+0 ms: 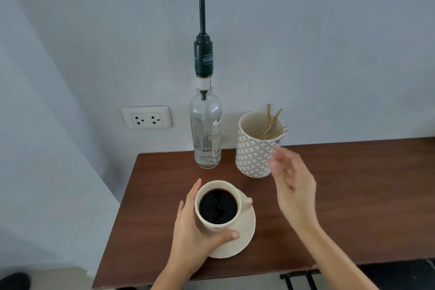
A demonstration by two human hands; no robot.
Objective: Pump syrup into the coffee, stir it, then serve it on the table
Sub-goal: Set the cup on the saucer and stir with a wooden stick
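A cream cup (217,207) filled nearly to the brim with black coffee (217,206) stands on a matching cream saucer (244,235) near the front left of a dark brown wooden table (353,195). The person's left hand (195,231) is wrapped around the cup's left side, fingers curled behind the wall and thumb pressed across the front near the base; the cup's handle points right, free of either hand. The right hand (294,190) hangs in the air, holding nothing, fingers loosely spread and slightly blurred, their tips just beside the lower right wall of a patterned grey-and-white holder (255,155); contact with it cannot be confirmed. That holder contains several thin wooden stir sticks (270,125) leaning to its right rim. To its left, at the back edge of the table, stands a clear glass syrup bottle (205,129), with only a little clear liquid at the bottom. A black pump (203,23) is fitted to its neck, plunger fully raised, spout pointing left. The pump collar carries white lettering reading "TEISSEIRE"; the bottle's side label bears small print too fine to read. A white double wall socket (146,117) is mounted left of the bottle.
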